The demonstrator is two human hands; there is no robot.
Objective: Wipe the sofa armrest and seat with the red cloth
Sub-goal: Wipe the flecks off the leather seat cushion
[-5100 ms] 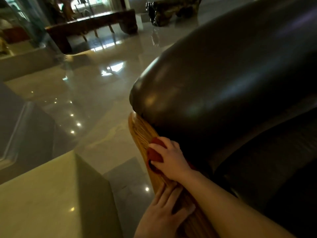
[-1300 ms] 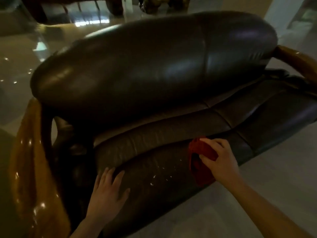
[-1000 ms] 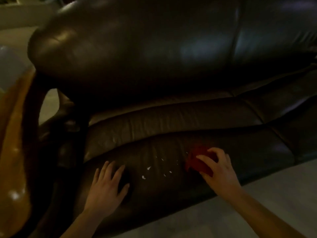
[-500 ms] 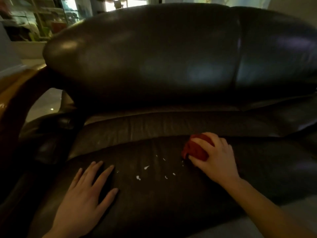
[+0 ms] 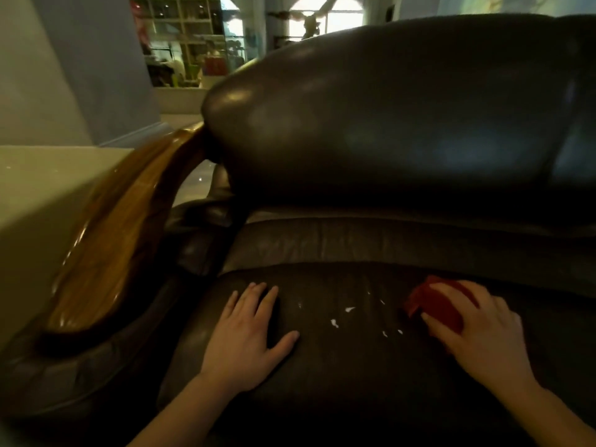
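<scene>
The dark brown leather sofa seat (image 5: pixel 348 375) fills the lower middle of the head view, with small white specks (image 5: pixel 350 309) scattered on it. My right hand (image 5: pixel 477 330) presses the bunched red cloth (image 5: pixel 432 301) onto the seat, just right of the specks. Flat on the cushion to their left lies my left hand (image 5: pixel 248 337), fingers spread and holding nothing. The glossy wooden armrest (image 5: pixel 119 240) curves down along the sofa's left side. Behind the seat rises the bulging leather backrest (image 5: pixel 387 111).
A pale block or side table (image 5: pixel 38 195) stands left of the armrest. Behind it are a grey wall (image 5: pixel 96 59) and a lit shelving unit (image 5: pixel 190 43). A window (image 5: pixel 325 21) glows past the backrest's top.
Five seconds ago my right hand held the cloth on the armrest; it now holds it on the seat. Over the last second my view dropped lower and turned left, both hands staying on the cushion.
</scene>
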